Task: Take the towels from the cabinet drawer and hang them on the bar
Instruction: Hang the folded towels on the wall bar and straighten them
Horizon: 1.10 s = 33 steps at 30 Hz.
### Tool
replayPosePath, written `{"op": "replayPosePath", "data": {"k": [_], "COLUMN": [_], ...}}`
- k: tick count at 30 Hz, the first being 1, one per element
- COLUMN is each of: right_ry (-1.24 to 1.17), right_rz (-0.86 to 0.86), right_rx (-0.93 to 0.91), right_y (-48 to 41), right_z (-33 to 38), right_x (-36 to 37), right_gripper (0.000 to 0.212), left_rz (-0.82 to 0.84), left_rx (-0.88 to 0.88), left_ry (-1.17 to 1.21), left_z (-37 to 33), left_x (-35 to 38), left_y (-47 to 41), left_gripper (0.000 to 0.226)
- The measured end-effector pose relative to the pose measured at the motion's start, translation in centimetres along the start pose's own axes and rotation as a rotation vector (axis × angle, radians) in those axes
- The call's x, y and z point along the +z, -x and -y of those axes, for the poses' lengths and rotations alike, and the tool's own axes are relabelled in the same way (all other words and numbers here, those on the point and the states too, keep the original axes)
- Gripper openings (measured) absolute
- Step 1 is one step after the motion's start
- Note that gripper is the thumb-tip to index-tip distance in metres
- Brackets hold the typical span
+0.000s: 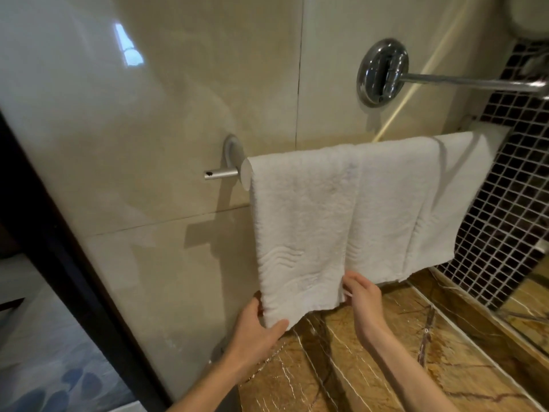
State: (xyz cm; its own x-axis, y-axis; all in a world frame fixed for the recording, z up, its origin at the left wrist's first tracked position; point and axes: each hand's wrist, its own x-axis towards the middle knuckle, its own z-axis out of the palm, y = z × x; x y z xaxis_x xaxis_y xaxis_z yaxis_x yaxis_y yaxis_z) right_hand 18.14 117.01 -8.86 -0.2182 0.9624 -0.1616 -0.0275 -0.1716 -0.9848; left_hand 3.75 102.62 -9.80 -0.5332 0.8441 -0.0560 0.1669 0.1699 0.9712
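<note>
Three white towels hang side by side over the towel bar on the beige tiled wall. The nearest towel hangs at the bar's left end, a second towel in the middle, and a third towel at the right. My left hand pinches the lower left corner of the nearest towel. My right hand pinches its lower right corner. The cabinet drawer is out of view.
A brown marble counter lies below the towels. A chrome wall mount with a rod sticks out to the right above the bar. Dark mosaic tiles cover the right wall. A dark door frame runs down the left.
</note>
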Motion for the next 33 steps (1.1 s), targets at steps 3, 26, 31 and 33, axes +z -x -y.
{"op": "replayPosePath", "data": {"k": [3,26,31,33], "right_ry": [0.024,-0.04,-0.094,-0.064], "right_rz": [0.059,0.307,0.494,0.511], "right_rx": [-0.091,-0.253,-0.1,-0.059], "right_y": [0.3,1.5,1.4,0.9], "right_z": [2.7,23.3,25.4,26.0], "right_x": [0.5,1.3,0.4,0.1], "right_gripper": [0.022,0.024,0.025,0.028], "left_rz": [-0.022,-0.196,-0.173,-0.137], "left_rx": [0.061,0.363,0.299,0.272], "left_ry": [0.126,0.302,0.222,0.22], "left_z": [-2.1,-20.5,-22.7,-23.2], "left_x": [-0.8,-3.5,-4.7,-5.2], "left_y": [-0.6,-0.7,-0.9,-0.8], "left_gripper": [0.046,0.023,0.02,0.021]}}
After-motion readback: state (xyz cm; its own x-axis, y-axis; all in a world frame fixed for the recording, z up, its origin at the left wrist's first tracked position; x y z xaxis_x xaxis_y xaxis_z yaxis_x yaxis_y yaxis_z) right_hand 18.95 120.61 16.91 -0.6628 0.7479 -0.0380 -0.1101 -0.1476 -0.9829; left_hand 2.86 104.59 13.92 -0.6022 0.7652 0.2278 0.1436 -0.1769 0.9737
